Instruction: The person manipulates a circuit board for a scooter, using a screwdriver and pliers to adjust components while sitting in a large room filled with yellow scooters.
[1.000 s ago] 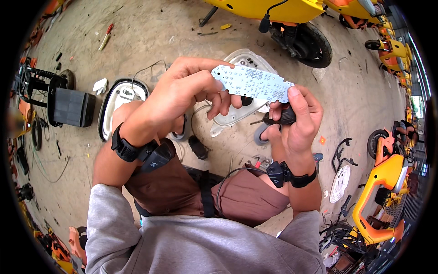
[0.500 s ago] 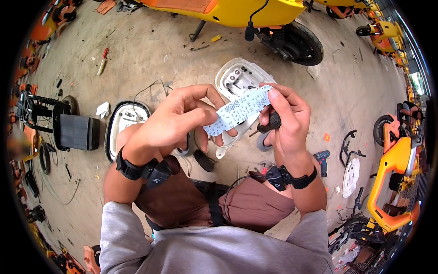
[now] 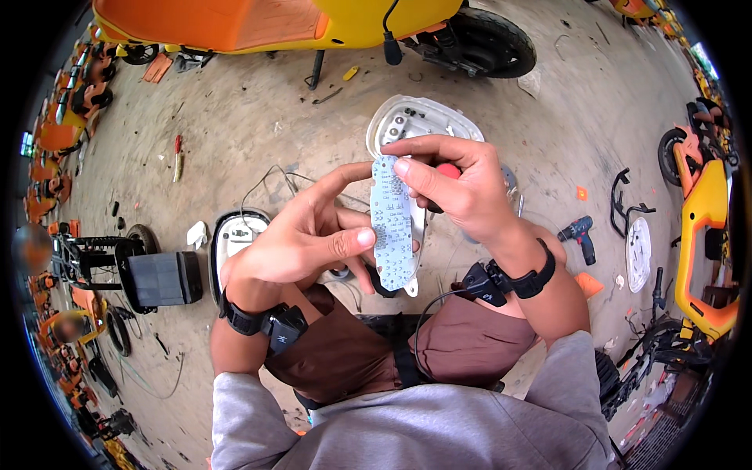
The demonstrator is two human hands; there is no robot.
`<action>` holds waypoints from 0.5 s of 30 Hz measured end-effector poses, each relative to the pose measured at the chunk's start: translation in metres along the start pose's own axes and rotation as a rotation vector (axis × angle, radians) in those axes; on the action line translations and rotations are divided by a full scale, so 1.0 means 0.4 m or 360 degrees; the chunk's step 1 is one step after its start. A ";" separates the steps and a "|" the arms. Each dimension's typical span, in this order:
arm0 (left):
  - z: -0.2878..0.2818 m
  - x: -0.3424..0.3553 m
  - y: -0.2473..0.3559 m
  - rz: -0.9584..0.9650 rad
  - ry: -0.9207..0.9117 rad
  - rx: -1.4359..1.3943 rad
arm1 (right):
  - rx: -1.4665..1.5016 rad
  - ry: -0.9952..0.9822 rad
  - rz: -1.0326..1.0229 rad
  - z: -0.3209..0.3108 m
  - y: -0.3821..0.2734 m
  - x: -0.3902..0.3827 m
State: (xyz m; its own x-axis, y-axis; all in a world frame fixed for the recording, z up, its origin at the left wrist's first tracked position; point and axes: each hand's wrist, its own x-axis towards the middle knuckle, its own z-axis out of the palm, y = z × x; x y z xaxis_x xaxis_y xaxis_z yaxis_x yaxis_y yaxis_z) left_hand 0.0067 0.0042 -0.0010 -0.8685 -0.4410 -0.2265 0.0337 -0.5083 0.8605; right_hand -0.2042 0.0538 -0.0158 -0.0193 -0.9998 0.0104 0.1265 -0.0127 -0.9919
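A narrow pale-blue circuit board [image 3: 393,223] with rows of small dark marks stands lengthwise between my hands. My right hand [image 3: 458,184] pinches its far end between thumb and index finger. In that palm a screwdriver [image 3: 448,171] with a red and black handle is also tucked, mostly hidden by the fingers. My left hand [image 3: 313,243] is at the board's left side, its thumb at the edge and some fingers passing behind; how firmly it grips is hard to see. Beneath lies a white plastic housing [image 3: 462,124] with screws and fittings inside, partly covered by my right hand.
Another white housing with a dark rim [image 3: 235,229] and cable lies left. A cordless drill [image 3: 580,235] and white panel [image 3: 639,252] are right. A yellow-orange scooter [image 3: 258,27] stands ahead; a black box [image 3: 163,278] stands far left. A red-handled tool [image 3: 178,149] lies on the floor.
The board has turned from slanting sideways to nearly lengthwise. My right hand has moved slightly left and over the top end, and the left thumb has slid lower along its edge.
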 end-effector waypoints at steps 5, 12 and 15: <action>0.009 0.014 -0.020 0.0010 -0.0044 -0.0182 | -0.0124 -0.0028 -0.0063 -0.003 -0.003 0.004; 0.004 0.016 -0.025 0.0130 0.0018 -0.0243 | -0.0146 0.0030 -0.0077 0.005 -0.002 -0.001; -0.015 0.011 -0.030 0.0295 0.0216 -0.0161 | -0.0135 0.0096 -0.0114 -0.005 -0.014 -0.001</action>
State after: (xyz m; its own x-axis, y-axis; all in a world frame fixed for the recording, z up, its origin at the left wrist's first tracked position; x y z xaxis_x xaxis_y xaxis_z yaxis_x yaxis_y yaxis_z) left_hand 0.0054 0.0041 -0.0151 -0.7686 -0.6255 -0.1340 0.2415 -0.4777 0.8447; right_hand -0.2068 0.0545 -0.0106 -0.0853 -0.9934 0.0763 0.0381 -0.0798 -0.9961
